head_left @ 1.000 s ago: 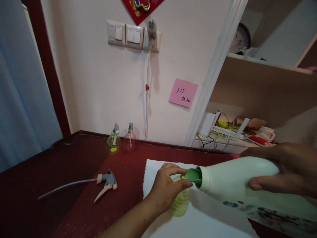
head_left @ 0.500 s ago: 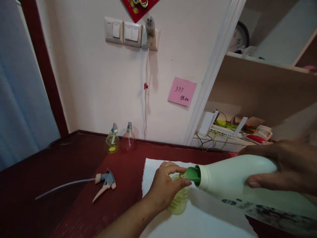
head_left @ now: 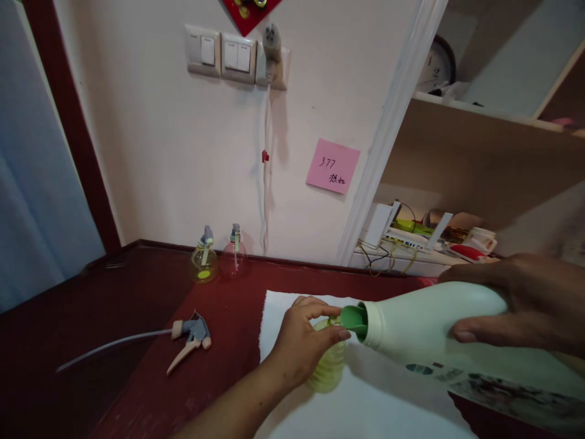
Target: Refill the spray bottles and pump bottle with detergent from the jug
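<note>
My left hand (head_left: 302, 338) is closed around the neck of a small yellow-green ribbed clear bottle (head_left: 329, 371) that stands upright on a white sheet (head_left: 375, 396). On the right, my right hand (head_left: 525, 305) grips a large pale green jug (head_left: 434, 323), tilted with its mouth toward the small bottle. The jug's green spout (head_left: 353, 318) meets the bottle's neck, between my left thumb and fingers. Whether liquid is flowing I cannot tell. A trigger spray head (head_left: 194, 335) with a long dip tube lies to the left on the red table.
Two round spray bottles, one yellow (head_left: 203, 265) and one pink (head_left: 234, 259), stand against the wall. A white router (head_left: 406, 238) with cables sits on the shelf at right. A plugged-in cord (head_left: 265, 189) hangs down the wall, left of a pink note (head_left: 333, 166).
The view has shifted slightly, so everything sits a little further left. Both hands keep their hold, and the jug stays tilted at the bottle's neck.
</note>
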Tool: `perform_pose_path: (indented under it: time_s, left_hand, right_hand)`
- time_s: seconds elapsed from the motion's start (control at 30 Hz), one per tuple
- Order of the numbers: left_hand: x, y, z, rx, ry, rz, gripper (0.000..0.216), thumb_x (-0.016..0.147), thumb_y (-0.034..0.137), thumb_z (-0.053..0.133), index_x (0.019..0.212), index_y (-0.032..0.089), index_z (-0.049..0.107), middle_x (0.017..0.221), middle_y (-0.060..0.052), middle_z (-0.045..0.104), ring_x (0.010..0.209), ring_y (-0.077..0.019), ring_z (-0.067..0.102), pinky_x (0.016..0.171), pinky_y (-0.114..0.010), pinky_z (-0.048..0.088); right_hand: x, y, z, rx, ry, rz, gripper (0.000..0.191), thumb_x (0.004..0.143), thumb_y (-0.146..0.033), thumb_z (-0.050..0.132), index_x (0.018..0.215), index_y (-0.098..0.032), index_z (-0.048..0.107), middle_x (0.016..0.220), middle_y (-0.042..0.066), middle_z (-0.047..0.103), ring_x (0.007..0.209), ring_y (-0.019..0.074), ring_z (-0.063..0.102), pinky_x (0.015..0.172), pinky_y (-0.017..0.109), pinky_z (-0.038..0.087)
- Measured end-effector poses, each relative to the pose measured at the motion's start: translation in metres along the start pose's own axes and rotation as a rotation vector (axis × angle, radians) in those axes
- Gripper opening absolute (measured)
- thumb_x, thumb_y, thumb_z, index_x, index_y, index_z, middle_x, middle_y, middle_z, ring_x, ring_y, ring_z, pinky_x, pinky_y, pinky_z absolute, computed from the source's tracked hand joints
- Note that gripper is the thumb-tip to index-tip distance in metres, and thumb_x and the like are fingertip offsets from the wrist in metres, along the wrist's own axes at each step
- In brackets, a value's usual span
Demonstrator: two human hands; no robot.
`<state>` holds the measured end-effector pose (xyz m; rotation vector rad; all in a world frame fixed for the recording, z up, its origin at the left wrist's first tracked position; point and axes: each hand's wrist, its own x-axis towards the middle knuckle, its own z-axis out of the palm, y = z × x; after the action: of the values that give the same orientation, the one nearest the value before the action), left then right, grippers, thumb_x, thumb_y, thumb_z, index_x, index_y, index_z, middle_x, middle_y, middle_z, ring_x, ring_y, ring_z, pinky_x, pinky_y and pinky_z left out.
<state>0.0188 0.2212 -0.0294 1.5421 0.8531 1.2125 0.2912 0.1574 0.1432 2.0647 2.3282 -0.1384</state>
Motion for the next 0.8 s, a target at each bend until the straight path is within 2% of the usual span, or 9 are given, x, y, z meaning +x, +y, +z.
perform_pose_path:
  time_s: [0.2,0.37,0.8]
  left_hand:
    - [0.0023,0.0008,0.0002,0.006,0.003,-0.001,0.026,0.063,0.013,0.089,0.085,0.025,0.083,0.093,-0.004,0.071,0.101,-0.0261,0.062,0.098,-0.04,0.044]
    - [0.0033,0.0007,-0.0002,0.02,-0.003,-0.007,0.026,0.064,0.013,0.088,0.086,0.025,0.082,0.095,-0.004,0.071,0.103,-0.0255,0.062,0.098,-0.04,0.044]
    - [0.0028,0.0028,0.0001,0.026,-0.006,-0.004,0.025,0.064,0.014,0.089,0.085,0.025,0.083,0.093,-0.004,0.071,0.101,-0.0257,0.062,0.097,-0.04,0.043]
  right_hand:
    - [-0.0011,-0.0065,-0.0041,0.0,0.008,0.013,0.044,0.071,-0.078,0.065,0.091,-0.04,0.074,0.085,-0.003,0.079,0.079,0.0289,0.073,0.066,0.038,0.058]
    - [-0.0006,-0.0032,-0.003,0.018,-0.034,0.023,0.04,0.073,-0.07,0.068,0.097,-0.038,0.074,0.092,-0.002,0.079,0.083,0.028,0.073,0.069,0.034,0.058]
    - [-0.0005,-0.0053,-0.0046,-0.03,-0.028,0.033,0.047,0.074,-0.078,0.062,0.101,-0.04,0.073,0.093,-0.003,0.079,0.085,0.0274,0.072,0.071,0.034,0.057]
